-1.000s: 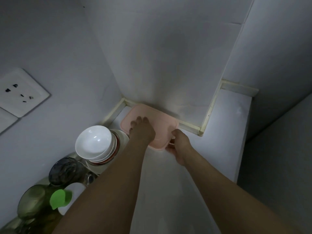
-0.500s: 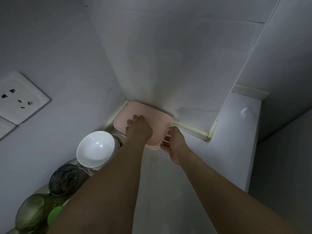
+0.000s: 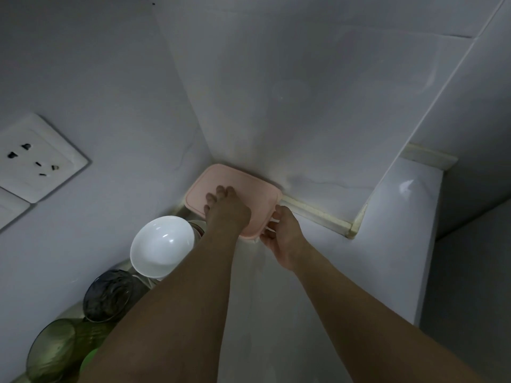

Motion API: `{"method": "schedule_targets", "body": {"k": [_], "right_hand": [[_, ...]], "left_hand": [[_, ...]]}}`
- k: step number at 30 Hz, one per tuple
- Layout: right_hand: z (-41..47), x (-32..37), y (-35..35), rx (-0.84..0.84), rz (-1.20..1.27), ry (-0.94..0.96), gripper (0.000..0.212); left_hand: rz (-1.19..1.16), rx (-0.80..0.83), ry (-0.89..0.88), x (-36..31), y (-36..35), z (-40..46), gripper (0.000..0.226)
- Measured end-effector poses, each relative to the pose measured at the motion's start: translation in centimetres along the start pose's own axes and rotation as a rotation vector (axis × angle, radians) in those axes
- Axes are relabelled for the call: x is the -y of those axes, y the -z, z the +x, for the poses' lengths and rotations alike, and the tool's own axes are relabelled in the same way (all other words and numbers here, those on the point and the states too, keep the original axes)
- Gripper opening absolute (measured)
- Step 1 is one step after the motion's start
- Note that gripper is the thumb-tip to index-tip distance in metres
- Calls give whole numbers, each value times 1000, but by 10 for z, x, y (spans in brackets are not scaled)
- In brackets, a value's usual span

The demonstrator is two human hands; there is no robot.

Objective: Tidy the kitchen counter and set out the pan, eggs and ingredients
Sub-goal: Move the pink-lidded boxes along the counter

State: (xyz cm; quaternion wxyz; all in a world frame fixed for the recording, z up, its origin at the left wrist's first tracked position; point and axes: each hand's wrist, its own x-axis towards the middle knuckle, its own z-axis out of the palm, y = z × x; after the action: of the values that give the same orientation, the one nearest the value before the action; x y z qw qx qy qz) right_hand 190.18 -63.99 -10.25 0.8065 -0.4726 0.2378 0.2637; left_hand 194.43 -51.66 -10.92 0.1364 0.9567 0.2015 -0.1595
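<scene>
Two hands on one pink cutting board (image 3: 243, 186), mid-frame, in the worktop (image 3: 392, 217) corner against the wall. Long axis runs upper left to lower right. Left hand (image 3: 226, 211) lies on top, fingers straight; right hand (image 3: 284, 233) pinches the lower-right edge. Against the frame half a second ago, board sits higher and nearer the wall. White bowl (image 3: 161, 244) lower left.
</scene>
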Motion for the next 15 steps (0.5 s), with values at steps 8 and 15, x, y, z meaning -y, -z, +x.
{"method": "schedule_targets", "body": {"k": [8, 15], "right_hand": [[-1, 3, -1, 30, -26, -30, 30], [-22, 14, 1, -77, -207, -13, 58]], "left_hand": [[8, 22, -41, -3, 1, -5, 61], [21, 18, -79, 0, 0, -18, 57]]}}
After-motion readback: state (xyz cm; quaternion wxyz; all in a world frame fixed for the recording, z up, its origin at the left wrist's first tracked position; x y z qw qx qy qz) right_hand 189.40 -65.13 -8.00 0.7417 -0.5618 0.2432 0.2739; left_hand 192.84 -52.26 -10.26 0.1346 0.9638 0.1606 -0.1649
